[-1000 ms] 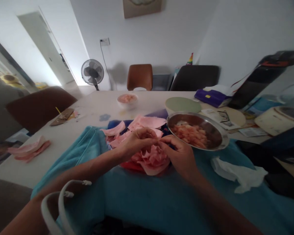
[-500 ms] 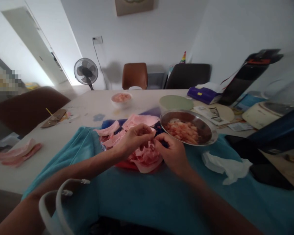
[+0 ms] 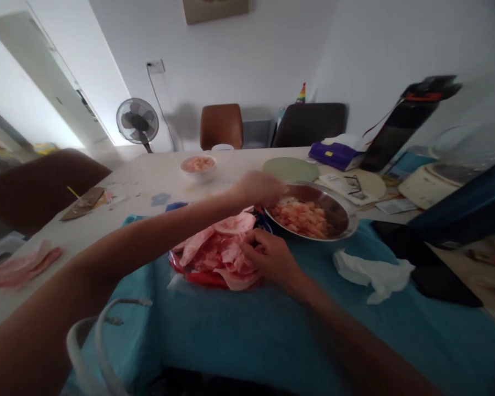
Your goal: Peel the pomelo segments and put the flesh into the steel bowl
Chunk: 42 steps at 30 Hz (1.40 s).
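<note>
A heap of pink shell-like scraps (image 3: 218,250) lies on a red and blue wrapper on the teal towel (image 3: 247,330). My right hand (image 3: 268,256) rests on the heap's right side, fingers curled into the scraps. My left hand (image 3: 258,188) is blurred and stretched forward across the heap to the near left rim of the steel bowl (image 3: 346,212), which holds pale orange peeled pieces (image 3: 300,215). Whether the left fingers pinch anything is hidden by blur.
A small white bowl (image 3: 198,166) of pink pieces stands farther back. A green plate (image 3: 291,169), papers with glasses (image 3: 352,184), a crumpled tissue (image 3: 375,273) and dark bags lie right. More pink scraps (image 3: 18,267) lie far left. Chairs and a fan stand behind the table.
My hands have parted. The left hand has moved from the scrap heap forward and right to the steel bowl's rim. The right hand has dropped onto the heap. The view has shifted slightly right.
</note>
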Each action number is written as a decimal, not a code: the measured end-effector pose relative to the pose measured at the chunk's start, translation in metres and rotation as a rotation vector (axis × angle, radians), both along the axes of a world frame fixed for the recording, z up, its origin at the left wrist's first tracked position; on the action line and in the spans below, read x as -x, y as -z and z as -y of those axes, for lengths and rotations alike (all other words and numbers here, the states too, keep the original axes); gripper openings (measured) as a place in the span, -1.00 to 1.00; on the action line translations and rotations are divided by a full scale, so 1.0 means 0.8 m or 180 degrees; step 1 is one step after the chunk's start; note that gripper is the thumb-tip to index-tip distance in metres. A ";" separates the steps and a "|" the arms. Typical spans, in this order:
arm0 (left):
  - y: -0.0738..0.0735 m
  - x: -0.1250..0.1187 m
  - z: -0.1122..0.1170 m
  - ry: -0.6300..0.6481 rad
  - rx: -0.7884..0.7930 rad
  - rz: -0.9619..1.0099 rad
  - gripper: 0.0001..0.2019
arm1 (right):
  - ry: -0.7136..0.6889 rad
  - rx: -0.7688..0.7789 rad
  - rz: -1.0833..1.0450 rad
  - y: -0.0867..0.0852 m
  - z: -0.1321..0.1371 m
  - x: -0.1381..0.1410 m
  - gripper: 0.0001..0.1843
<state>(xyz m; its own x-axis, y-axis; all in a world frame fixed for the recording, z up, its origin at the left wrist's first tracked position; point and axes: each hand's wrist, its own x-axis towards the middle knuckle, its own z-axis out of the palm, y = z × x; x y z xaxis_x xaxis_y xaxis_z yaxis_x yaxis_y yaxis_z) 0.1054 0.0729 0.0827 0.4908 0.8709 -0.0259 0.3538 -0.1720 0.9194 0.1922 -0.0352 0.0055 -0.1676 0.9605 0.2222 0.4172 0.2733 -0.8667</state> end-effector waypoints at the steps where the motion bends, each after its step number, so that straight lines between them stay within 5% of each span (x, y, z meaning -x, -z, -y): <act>1: -0.004 -0.011 -0.005 0.0004 -0.0048 0.0018 -0.82 | -0.0006 0.0054 -0.0008 0.000 0.000 0.000 -0.80; 6: -0.001 -0.018 -0.014 -0.0003 0.0417 0.0326 -0.75 | 0.0112 0.0088 -0.0074 -0.003 -0.002 -0.003 -0.79; 11: 0.016 0.047 0.010 0.0282 0.1381 0.1289 -0.94 | 0.0302 -0.0222 -0.0183 -0.004 -0.001 -0.008 -0.72; 15: 0.026 0.102 0.049 0.0488 0.1691 0.1728 -0.81 | 0.0636 -0.0719 -0.0402 -0.002 -0.002 -0.011 -0.66; 18: 0.034 0.127 0.074 0.0203 0.1855 0.1847 -0.63 | 0.0777 -0.0779 -0.0579 0.000 -0.004 -0.011 -0.78; 20: 0.041 0.135 0.083 0.0188 0.1884 0.1817 -0.61 | 0.0768 -0.0620 -0.0640 0.001 -0.004 -0.009 -0.89; 28: 0.067 0.134 0.083 0.0358 0.2015 0.2165 -0.83 | 0.0683 -0.0394 -0.0549 -0.008 0.003 -0.007 -0.67; 34: 0.073 0.129 0.087 0.0366 0.1996 0.2233 -0.84 | 0.0501 0.0073 -0.0787 -0.010 0.001 -0.006 -0.81; 42: 0.078 0.127 0.092 0.0150 0.1169 0.1615 -0.78 | 0.0254 0.0150 -0.0668 -0.012 0.004 -0.005 -0.83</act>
<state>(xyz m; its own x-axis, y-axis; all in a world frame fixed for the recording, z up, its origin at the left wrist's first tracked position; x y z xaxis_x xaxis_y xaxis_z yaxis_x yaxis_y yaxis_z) 0.0040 -0.0009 0.0202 0.5581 0.8265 -0.0731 -0.1426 0.1824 0.9728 0.1960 -0.0383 0.0151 -0.0455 0.9790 0.1987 0.2452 0.2038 -0.9478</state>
